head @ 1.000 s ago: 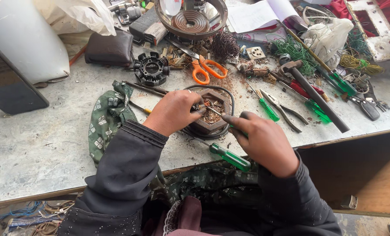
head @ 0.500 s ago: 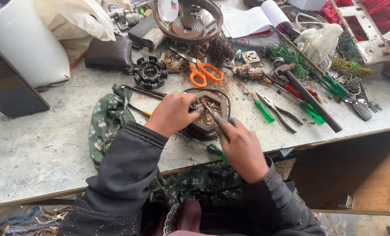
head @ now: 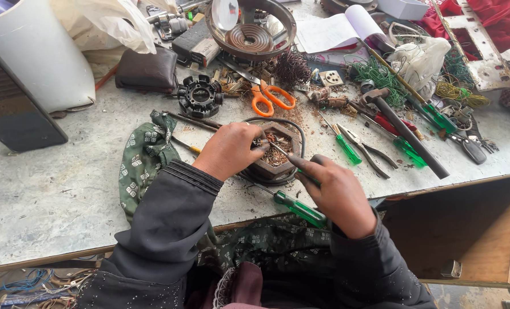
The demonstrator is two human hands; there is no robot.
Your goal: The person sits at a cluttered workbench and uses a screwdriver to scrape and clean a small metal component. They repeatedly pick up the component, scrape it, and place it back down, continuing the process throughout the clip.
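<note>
We hold the small hexagonal motor part point(head: 276, 151) on the grey table point(head: 49, 194) with our left hand point(head: 229, 150), which is closed on its left rim. Our right hand point(head: 334, 191) grips a thin tool point(head: 282, 151) whose tip rests in the copper wire inside the part. To do this well, we think the left hand must press the part firmly so it does not turn, and the tip should lever gently, away from our fingers. A green screwdriver point(head: 301, 209) lies just beside the right wrist, near the table edge.
</note>
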